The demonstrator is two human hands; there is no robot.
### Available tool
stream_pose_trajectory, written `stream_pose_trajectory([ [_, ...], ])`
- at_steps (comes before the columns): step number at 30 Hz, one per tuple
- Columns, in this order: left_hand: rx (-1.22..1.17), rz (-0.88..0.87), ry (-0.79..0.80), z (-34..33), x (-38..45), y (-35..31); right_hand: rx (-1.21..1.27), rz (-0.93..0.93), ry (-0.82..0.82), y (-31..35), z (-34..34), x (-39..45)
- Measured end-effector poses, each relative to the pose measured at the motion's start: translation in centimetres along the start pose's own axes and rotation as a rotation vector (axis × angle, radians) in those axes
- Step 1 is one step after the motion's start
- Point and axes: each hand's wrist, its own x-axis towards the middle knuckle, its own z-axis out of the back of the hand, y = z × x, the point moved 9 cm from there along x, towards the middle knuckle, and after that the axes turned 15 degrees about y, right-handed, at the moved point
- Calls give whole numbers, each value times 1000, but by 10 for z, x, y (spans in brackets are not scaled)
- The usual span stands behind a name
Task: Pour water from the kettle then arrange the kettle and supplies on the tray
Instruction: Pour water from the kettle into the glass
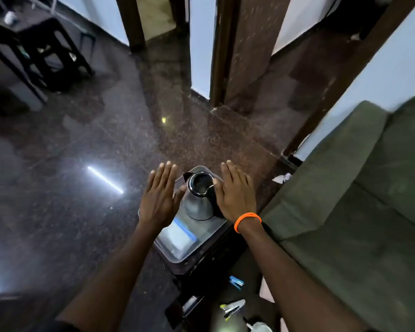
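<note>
A steel kettle (198, 197) stands upright on a clear tray (177, 248), lid off and mouth open to the camera, as a person's two hands flank it from either side. The left hand (159, 200) is spread flat with fingers extended, its thumb just beside the kettle's rim; the right hand (235, 195), an orange band (247, 220) at the wrist, is likewise flat and splayed, its thumb touching or nearly touching the rim on the handle side. Neither hand grips anything. The tray rests on a small dark surface (209, 259) beside a green sofa (345, 200), above a polished stone floor (82, 152).

With the kettle already seated on the tray, the pouring appears to be over, though no cup or poured water shows here to confirm it. The near half of the tray lies bare apart from a reflection. A dark object at the tray's far corner is too hidden to name. Small items, among them a blue clip (236, 282), lie lower down, off the tray; whether these are the supplies yet to be arranged cannot be told.
</note>
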Motion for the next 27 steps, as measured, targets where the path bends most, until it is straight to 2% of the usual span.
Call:
stream_pose_trajectory([
  [6,-189,184,412,-132,20,66,97,-147,44,-29,-87,-4],
  [8,-199,207,454,-149,26,72,248,-171,96,-43,-109,-5],
  [12,-237,269,408,-158,39,86,729,-188,154,-57,-134,-3],
  [14,-264,296,399,-159,44,92,873,-197,147,-63,-141,4],
  [20,-340,310,364,-143,43,91,1075,-161,149,-71,-147,10],
  [27,-322,226,257,-89,46,64,1153,-81,131,-84,-87,6],
])
